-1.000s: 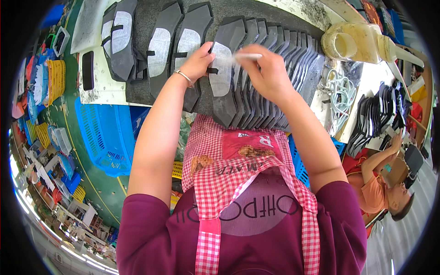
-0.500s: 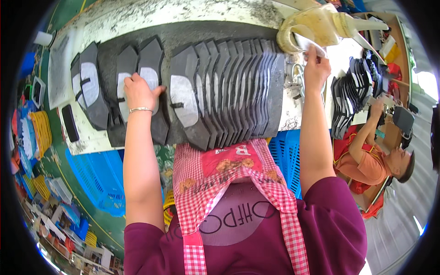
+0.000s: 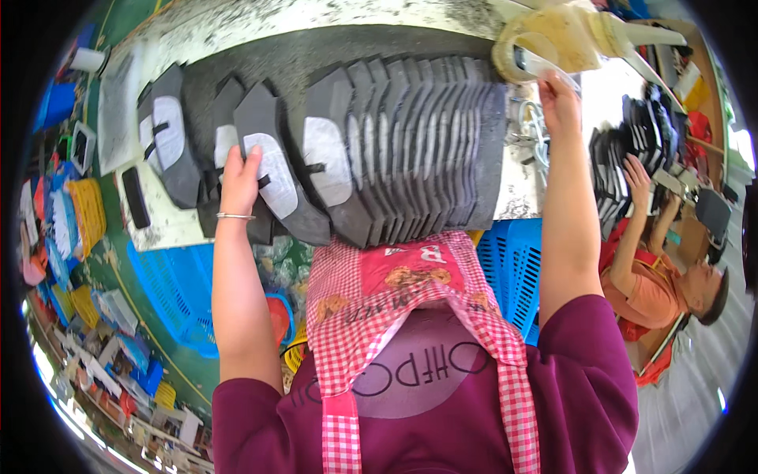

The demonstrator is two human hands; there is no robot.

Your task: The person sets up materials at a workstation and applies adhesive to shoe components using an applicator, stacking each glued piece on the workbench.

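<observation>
The left hand pinches an angular charcoal piece, pale-patched, black-tabbed. The right hand grips a white, seemingly flat tool.

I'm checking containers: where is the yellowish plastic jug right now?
In the head view, the yellowish plastic jug is at the upper right, just beyond the right hand and right of the overlapping black pieces.
</observation>
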